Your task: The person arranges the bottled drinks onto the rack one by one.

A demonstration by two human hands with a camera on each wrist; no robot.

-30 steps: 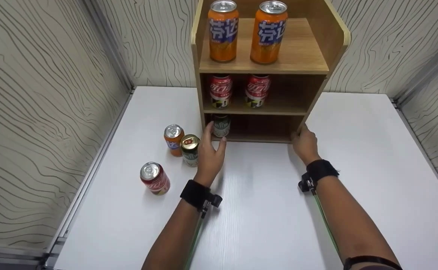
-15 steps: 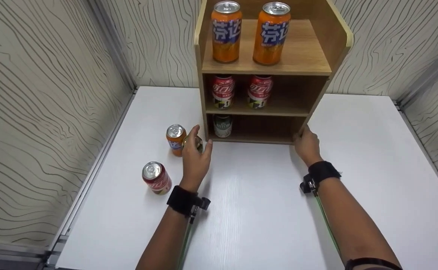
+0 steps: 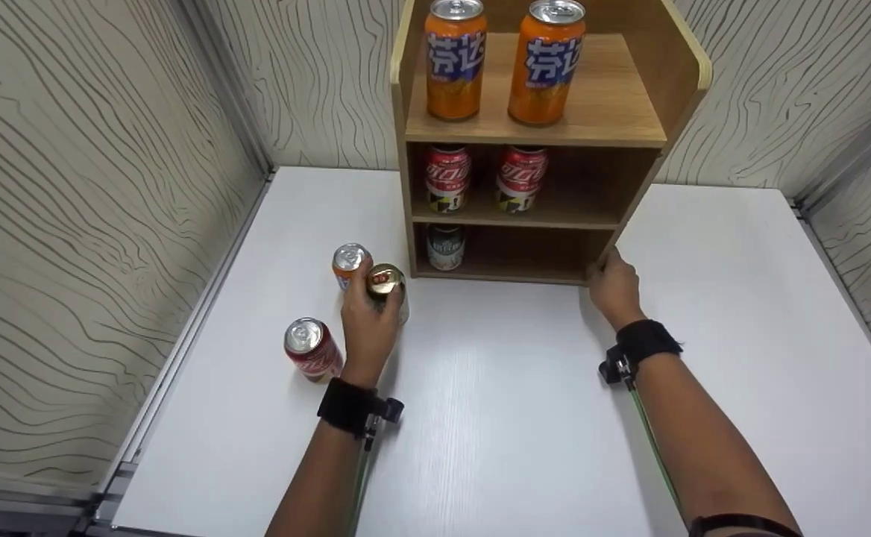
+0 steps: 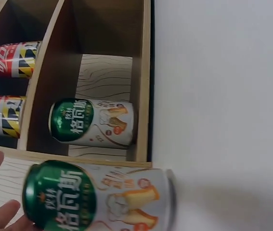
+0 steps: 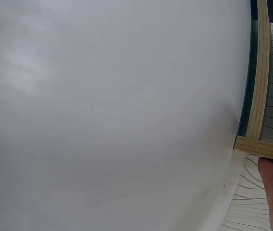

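Observation:
My left hand (image 3: 368, 328) has its thumb and fingers round a green and white drink can with a gold lid (image 3: 385, 280), just left of the small wooden shelf (image 3: 525, 282). The left wrist view shows this can (image 4: 102, 197) large, fingers (image 4: 1, 215) at its green top end. A matching can (image 3: 446, 247) stands in the bottom compartment, at its left. My right hand (image 3: 614, 291) holds the shelf's lower right side; in the right wrist view one digit (image 5: 271, 178) touches the wooden panel, and its other fingers are hidden.
An orange can (image 3: 349, 261) stands behind my left hand, and a red can (image 3: 312, 350) is left of that wrist. Two orange cans (image 3: 454, 63) occupy the top shelf. Two red cans (image 3: 447, 179) stand in the middle compartment. Patterned walls border the white table (image 3: 510, 418).
My left hand has moved left and down from the bottom compartment's opening to the loose green can and closed round it. My right hand stays at the shelf's side.

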